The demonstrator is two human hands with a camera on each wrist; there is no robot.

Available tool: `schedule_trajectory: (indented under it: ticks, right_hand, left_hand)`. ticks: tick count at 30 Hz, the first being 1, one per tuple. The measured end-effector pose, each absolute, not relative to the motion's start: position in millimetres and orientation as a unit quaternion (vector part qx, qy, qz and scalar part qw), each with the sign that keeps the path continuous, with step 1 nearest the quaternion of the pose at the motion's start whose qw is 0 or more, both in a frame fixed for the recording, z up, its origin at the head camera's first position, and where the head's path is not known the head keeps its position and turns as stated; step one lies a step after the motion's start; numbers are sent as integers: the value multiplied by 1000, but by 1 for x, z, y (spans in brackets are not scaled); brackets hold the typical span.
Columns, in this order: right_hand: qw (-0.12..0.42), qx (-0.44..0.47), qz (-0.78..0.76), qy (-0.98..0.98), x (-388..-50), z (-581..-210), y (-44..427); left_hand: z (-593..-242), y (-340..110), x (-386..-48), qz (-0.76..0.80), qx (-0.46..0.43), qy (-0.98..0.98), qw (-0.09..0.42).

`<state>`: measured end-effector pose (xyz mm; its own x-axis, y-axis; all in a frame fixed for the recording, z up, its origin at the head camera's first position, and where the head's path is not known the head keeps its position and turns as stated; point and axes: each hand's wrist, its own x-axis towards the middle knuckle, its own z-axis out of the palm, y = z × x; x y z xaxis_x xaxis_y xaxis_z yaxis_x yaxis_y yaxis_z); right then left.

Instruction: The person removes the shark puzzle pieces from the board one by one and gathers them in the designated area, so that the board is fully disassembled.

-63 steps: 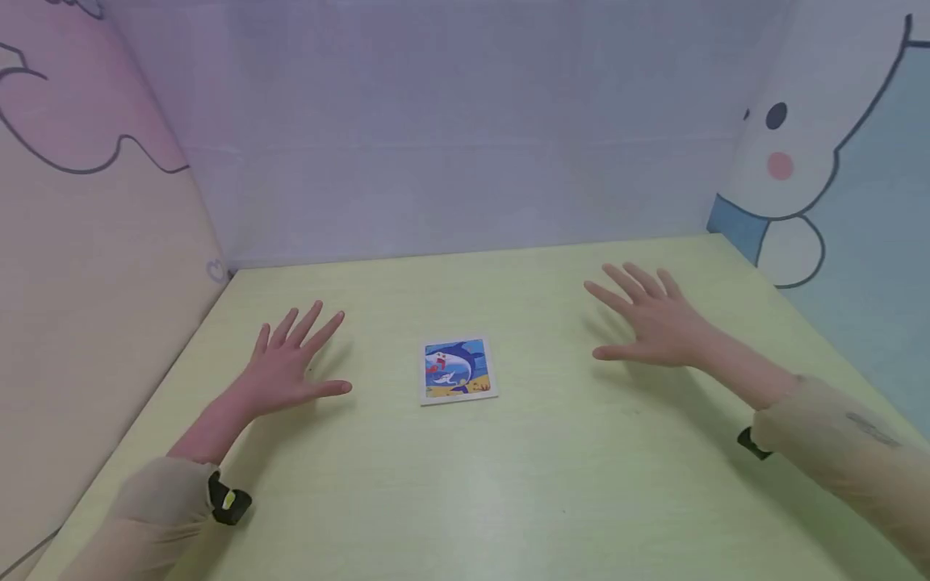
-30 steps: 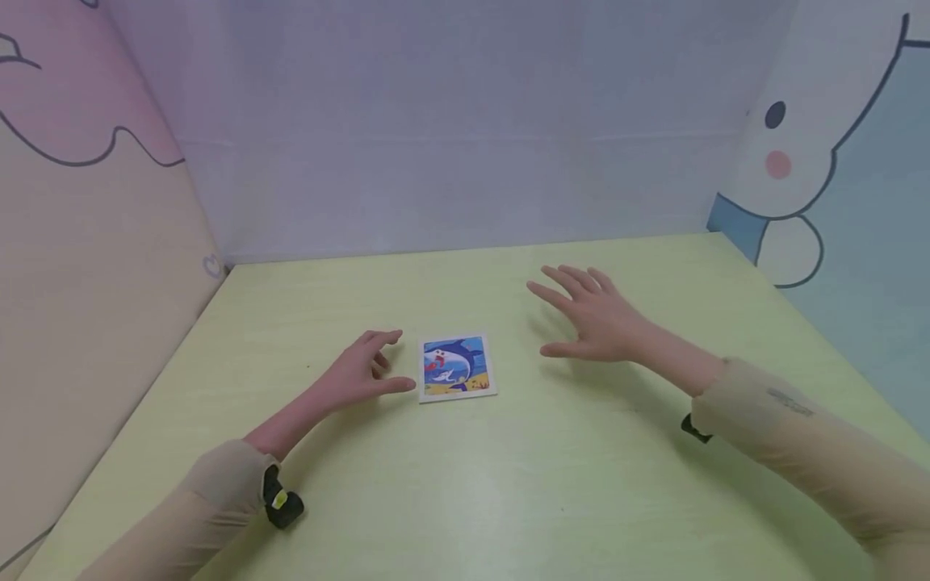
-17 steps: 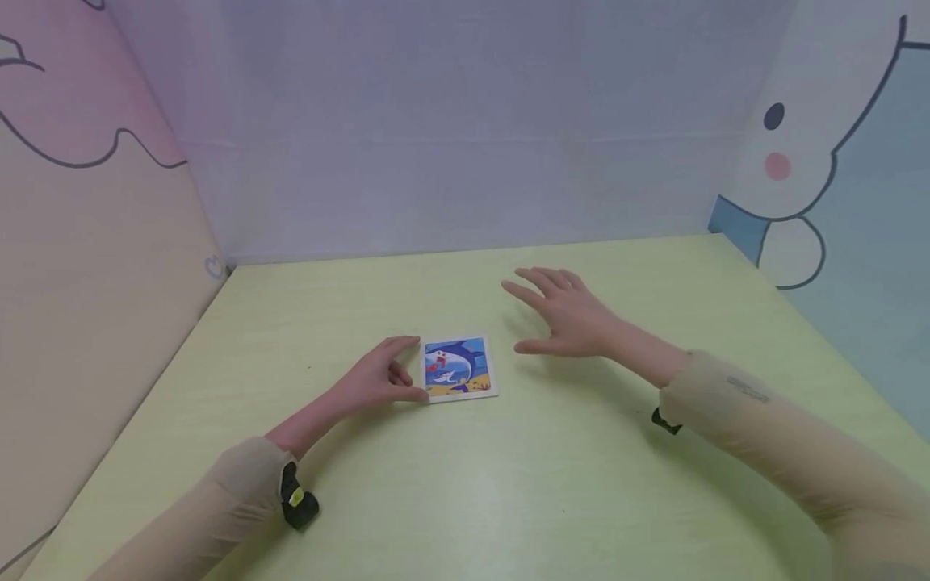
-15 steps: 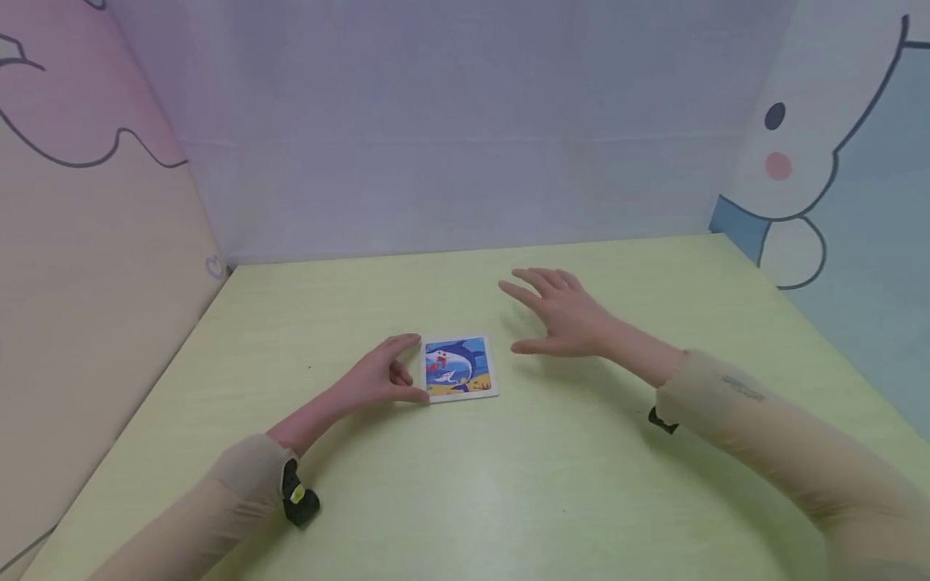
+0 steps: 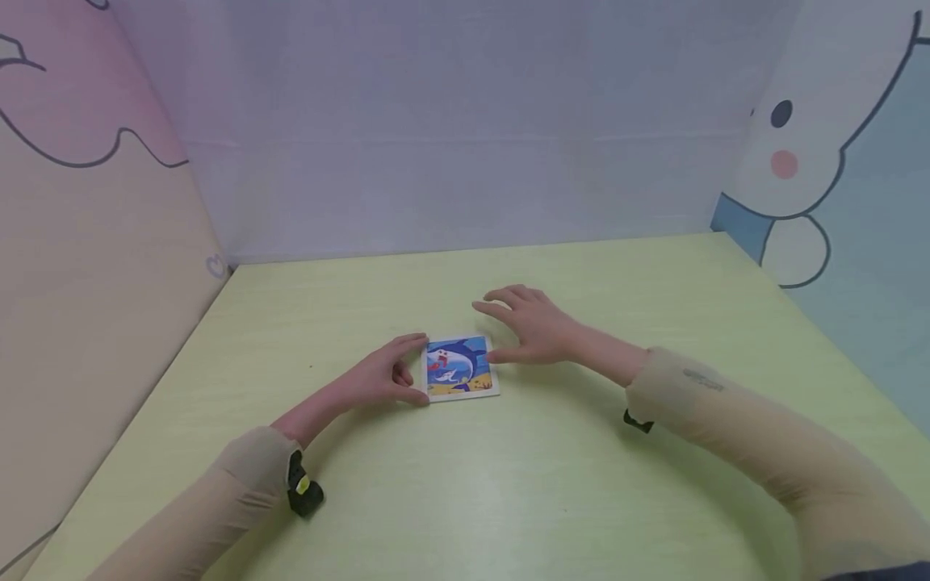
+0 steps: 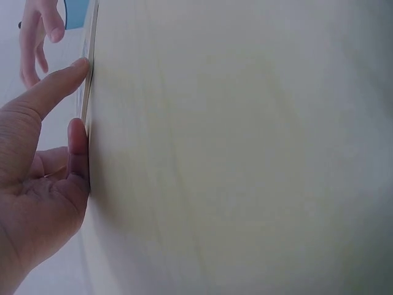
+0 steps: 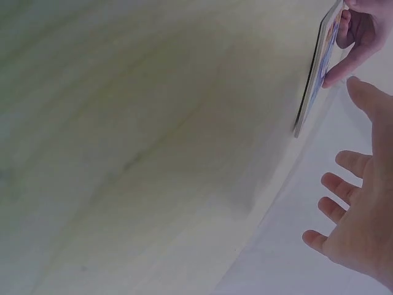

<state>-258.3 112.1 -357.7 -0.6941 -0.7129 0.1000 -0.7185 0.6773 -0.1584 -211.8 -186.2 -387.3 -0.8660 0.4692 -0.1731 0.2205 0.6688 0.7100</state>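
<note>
Sea-creature picture board (image 5: 459,369) seems steadied by the left grip (image 5: 379,375) clamped on its edge, the right grip (image 5: 536,329) held apart.

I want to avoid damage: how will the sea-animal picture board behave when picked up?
The picture board is probably stiff: its edge looks straight. Being thin, it's likely light. Flat on the table, it should hardly roll.

Worktop (image 5: 494,484): pale yellow-green
Back wall (image 5: 465,145): lilac-grey, creased, along worktop's far edge
Left wall (image 5: 87,290): pink above cream, small heart (image 5: 215,266)
Right wall (image 5: 882,218): pale blue, white cartoon figure (image 5: 814,161) with pink cheek (image 5: 784,165)
</note>
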Motion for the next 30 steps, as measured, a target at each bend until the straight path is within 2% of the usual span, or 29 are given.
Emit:
schedule_trajectory:
  ticks: [6, 23, 30]
  right_hand:
    - [-14, 392, 94, -915, -260, -365, 100]
    - [-42, 346, 117, -930, -255, -368, 79]
    - [-87, 316, 153, -932, -257, -361, 73]
  left_hand:
    - [-387, -186, -213, 361, 196, 893, 181]
    - [-387, -186, -214, 348, 211, 897, 174]
    - [-384, -184, -218, 347, 212, 897, 173]
